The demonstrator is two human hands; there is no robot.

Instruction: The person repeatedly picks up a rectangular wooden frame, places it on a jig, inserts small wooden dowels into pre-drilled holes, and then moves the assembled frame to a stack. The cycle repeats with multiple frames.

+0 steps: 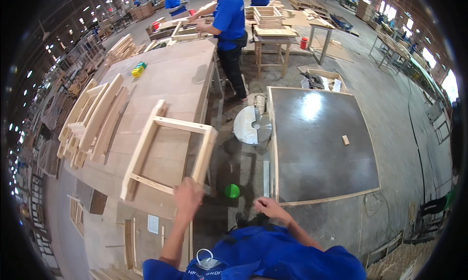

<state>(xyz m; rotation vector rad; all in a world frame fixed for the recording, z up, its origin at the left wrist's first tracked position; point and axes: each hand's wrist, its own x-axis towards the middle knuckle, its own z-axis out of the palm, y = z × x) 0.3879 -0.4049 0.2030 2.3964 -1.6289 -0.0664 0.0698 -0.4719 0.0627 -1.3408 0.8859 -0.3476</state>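
A pale wooden frame (138,150) of two long side pieces and two crosspieces lies on the plywood-topped table to my left. My left hand (188,198) is closed on its near right end, where fingers and wood overlap. My right hand (269,208) is held in front of my body, near the close left corner of the dark-topped table (321,143). Its fingers are curled in, and whatever they may hold is hidden. Between the tables, a large toothed circular saw blade (248,126) stands beyond my hands. A round green object (232,191) lies below, between my hands.
Several shaped wooden parts (92,116) are grouped on the left table (170,68), with a yellow-green box (139,69) farther back. A small wood block (345,140) sits on the dark top. A co-worker in blue (228,21) stands at the left table's far end. Cables (378,202) lie at right.
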